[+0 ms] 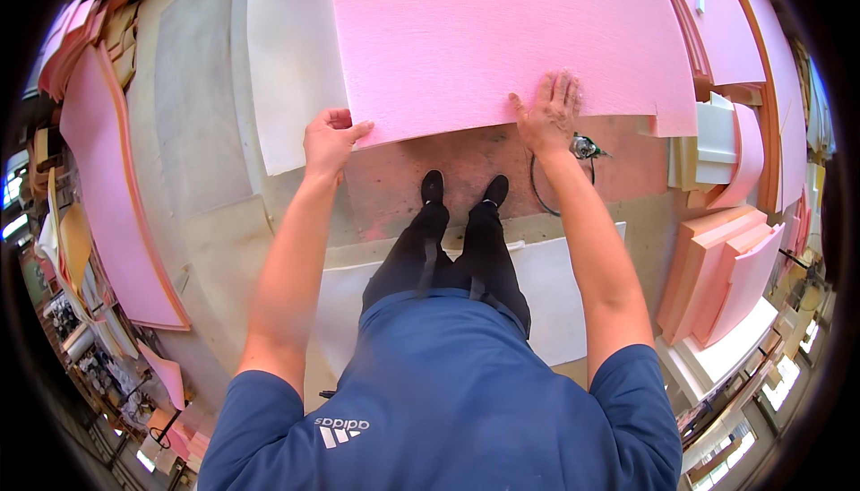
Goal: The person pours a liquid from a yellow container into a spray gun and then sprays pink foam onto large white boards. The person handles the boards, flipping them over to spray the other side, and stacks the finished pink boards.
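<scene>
A large pink foam sheet (pixel 502 34) stretches out in front of me, its near edge facing my body. My left hand (pixel 330 140) grips the near left corner, thumb on top and the other fingers curled at the edge. Spread flat on the sheet's upper face near that same edge is my right hand (pixel 549 116), which looks dusty. Beneath the sheet's left side a white sheet (pixel 291 70) sticks out. A small metal tool with a dark hose (pixel 584 146) lies on the floor just beyond my right wrist; its exact kind is unclear.
Stacked pink foam blocks (pixel 721 280) and white pieces (pixel 717 143) stand at the right. A long pink sheet (pixel 121 195) leans along the left. Under my legs lies a white sheet (pixel 555 285) on the floor. A grey panel (pixel 202 88) is at the far left.
</scene>
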### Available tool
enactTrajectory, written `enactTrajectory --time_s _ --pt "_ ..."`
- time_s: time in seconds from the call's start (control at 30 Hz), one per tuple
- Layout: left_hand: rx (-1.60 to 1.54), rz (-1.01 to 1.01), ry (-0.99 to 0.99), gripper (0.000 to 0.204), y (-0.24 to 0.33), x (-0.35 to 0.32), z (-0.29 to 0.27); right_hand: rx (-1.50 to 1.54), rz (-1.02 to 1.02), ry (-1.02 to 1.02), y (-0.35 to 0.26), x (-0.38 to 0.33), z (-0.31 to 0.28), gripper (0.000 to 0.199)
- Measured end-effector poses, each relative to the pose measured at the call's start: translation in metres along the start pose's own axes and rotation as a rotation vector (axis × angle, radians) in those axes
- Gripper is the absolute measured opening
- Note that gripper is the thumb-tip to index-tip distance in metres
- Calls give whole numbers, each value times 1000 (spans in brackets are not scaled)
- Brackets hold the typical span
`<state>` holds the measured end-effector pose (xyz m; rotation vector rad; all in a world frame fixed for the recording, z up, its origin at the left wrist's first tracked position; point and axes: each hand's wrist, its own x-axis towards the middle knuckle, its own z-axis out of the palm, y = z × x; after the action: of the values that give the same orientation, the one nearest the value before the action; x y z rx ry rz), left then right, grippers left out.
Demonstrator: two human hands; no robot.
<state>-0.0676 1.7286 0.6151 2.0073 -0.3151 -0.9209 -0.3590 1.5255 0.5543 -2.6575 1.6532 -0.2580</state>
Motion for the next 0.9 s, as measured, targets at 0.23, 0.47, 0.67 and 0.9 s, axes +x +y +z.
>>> enactTrajectory --time_s 0.23,0.47,0.67,0.9 --pt "136 -56 45 23 8 -5 -1 50 -35 -8 -43 -8 -5 91" --pt "144 -85 112 22 1 -6 5 107 -82 -48 -79 -20 -2 91" --pt "118 -76 151 21 -4 -4 8 142 -134 -37 -103 -25 0 90" --pt "157 -145 124 22 5 -4 7 143 -151 -62 -115 -28 0 85"
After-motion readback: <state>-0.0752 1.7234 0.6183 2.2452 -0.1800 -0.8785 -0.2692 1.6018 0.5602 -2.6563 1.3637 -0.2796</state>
